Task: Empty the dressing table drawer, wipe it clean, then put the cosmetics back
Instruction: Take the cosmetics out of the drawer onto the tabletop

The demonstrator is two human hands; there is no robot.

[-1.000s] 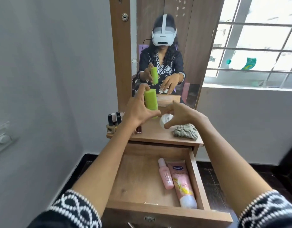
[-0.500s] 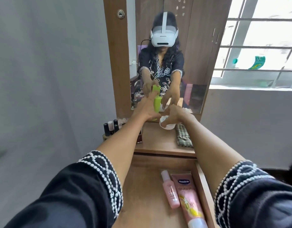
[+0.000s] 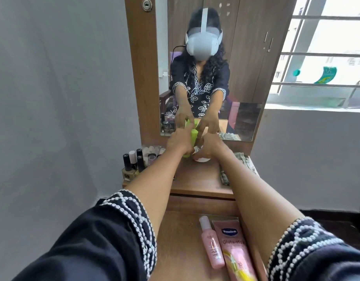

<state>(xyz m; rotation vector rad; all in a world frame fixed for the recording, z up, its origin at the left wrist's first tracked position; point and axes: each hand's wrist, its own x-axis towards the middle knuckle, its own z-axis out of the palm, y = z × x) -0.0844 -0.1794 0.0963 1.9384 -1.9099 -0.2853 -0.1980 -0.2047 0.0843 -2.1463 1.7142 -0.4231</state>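
Both hands (image 3: 178, 144) lowered green bottle (image 3: 193, 136) toward tabletop (image 3: 199, 179) by mirror (image 3: 246, 67).

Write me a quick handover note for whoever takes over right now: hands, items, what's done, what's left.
Left hand: grips the green bottle, at the back of the tabletop by the mirror.
Right hand: holds the white jar beside it.
Drawer: open, pink spray bottle and pink tube lie inside.
Cloth: on the tabletop, right side.
Nail polishes: standing at the left.
Done or left: the pictures cannot tell whether the drawer is being emptied or refilled.
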